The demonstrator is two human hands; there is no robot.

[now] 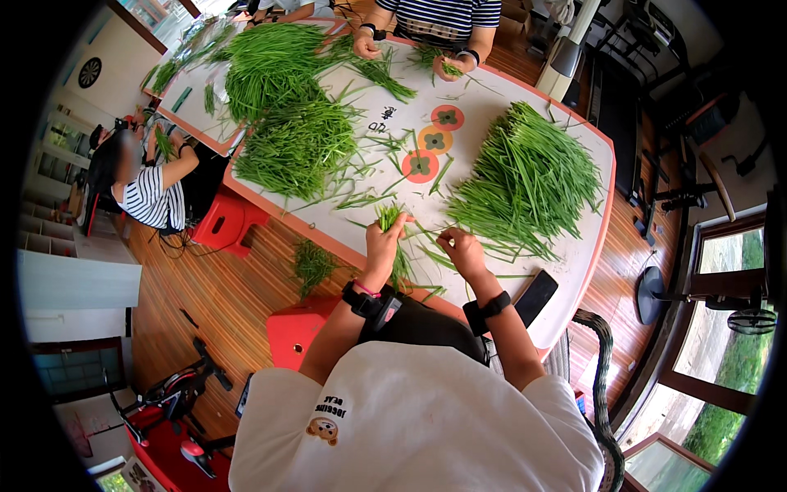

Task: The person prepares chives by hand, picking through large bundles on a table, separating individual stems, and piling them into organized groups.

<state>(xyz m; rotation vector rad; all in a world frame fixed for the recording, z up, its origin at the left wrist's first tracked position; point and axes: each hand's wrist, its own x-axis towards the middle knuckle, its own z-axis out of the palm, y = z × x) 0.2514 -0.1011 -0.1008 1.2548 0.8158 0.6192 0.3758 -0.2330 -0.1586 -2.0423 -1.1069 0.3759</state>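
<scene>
My left hand (383, 248) is closed round a small bunch of garlic chives (388, 216), whose cut ends poke up past the fingers while the long leaves hang below the wrist. Just to its right, my right hand (465, 252) is pinched at the fingertips; whether a thin leaf is between them is too small to tell. Beyond the right hand lies a big heap of long chives (533, 184) on the white table (336, 215). Another large heap (297, 149) sits to the far left of my left hand. Loose leaves are scattered between the heaps.
A black phone (537, 297) rests near the table edge, right of my right forearm. Across the table, a person's hands (448, 67) handle chives. Another person sits at the left by a red stool (228, 220). Fallen chives (313, 266) lie by the near table edge.
</scene>
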